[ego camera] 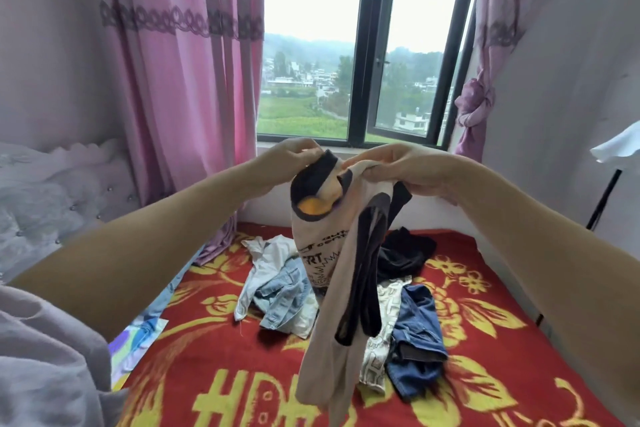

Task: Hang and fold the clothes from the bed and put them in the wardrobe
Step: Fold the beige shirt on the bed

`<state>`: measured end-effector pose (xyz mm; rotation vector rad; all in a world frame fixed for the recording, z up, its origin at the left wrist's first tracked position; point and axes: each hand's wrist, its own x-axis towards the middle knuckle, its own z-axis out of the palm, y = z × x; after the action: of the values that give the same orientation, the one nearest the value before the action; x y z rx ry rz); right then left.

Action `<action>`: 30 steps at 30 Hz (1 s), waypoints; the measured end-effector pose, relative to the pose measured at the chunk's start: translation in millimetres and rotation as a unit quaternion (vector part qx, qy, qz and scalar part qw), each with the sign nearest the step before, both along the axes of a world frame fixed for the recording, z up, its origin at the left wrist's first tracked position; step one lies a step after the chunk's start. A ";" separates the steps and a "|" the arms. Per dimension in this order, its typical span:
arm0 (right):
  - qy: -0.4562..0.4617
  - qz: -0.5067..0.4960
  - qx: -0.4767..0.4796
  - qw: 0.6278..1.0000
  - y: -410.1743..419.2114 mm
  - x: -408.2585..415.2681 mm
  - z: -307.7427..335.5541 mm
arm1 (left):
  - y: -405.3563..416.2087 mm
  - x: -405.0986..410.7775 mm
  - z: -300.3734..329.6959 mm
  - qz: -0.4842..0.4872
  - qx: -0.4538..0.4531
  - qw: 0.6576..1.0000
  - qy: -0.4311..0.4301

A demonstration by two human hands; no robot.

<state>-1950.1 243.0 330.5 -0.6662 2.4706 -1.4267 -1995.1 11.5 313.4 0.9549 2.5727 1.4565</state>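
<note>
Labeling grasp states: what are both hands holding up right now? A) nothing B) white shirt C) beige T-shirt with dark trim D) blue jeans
C: the left hand and right hand both grip the top of the beige T-shirt, lifted above the bed.

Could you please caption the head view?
Both hands hold up a beige black-trimmed shirt above clothes on a red floral blanket.

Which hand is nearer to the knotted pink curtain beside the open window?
Right. The right hand, gripping the beige T-shirt with black trim, is just left of and below the knotted pink curtain. The left hand holds the collar farther left.
</note>
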 end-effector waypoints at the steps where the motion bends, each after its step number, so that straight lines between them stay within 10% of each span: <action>1: 0.001 -0.004 0.002 1.000 -0.2 0.1 -1.3 | 4.8 2.6 -1.4 -0.010 0.010 0.999 -0.032; 6: 0.001 -0.035 -0.001 0.999 0.0 -2.8 -2.5 | 27.6 16.4 -19.3 -0.041 -0.067 0.996 -0.041; 13: -0.005 -0.025 0.095 0.995 5.5 3.0 3.7 | 30.2 9.9 -28.2 0.032 0.043 0.997 -0.058; 20: 0.002 -0.097 0.373 0.923 11.8 1.8 -18.2 | 17.2 1.5 -15.1 0.033 -0.095 0.995 0.016; 30: 0.106 -0.172 0.049 0.978 -10.7 -9.0 -72.5 | -26.5 -16.3 -25.8 0.119 -0.159 0.956 0.216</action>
<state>-1959.1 232.4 258.0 -0.4021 2.9175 -1.3912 -2011.4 -15.0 287.6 1.0367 3.2016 0.8919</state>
